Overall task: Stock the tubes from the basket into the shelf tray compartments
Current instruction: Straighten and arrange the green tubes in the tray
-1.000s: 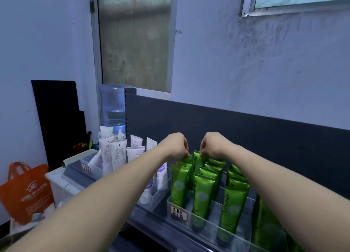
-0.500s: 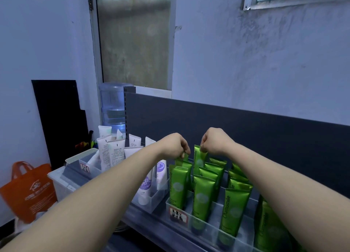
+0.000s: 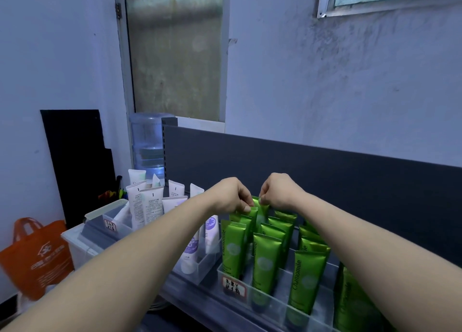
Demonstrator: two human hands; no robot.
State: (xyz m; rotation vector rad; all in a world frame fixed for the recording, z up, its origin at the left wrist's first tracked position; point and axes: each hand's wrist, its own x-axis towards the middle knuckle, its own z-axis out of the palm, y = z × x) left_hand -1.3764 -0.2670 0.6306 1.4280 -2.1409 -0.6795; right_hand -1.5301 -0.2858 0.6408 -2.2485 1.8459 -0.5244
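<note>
Several green tubes (image 3: 266, 261) stand upright in rows inside a clear shelf tray (image 3: 280, 304) with a handwritten label on its front. My left hand (image 3: 231, 194) and my right hand (image 3: 278, 190) both pinch the top edge of one green tube (image 3: 260, 208) at the back of the middle rows. That tube stands a little higher than its neighbours. To the left, white and purple tubes (image 3: 147, 206) fill other clear trays. No basket is in view.
A dark grey shelf back panel (image 3: 325, 171) rises right behind the trays. A water bottle (image 3: 147, 141) stands at the shelf's left end. An orange bag (image 3: 37, 254) and a white bin (image 3: 80, 244) sit lower left, by a black board.
Both hands have risen slightly and closed on the same back tube, which now stands higher than a second ago. The view has shifted a little.
</note>
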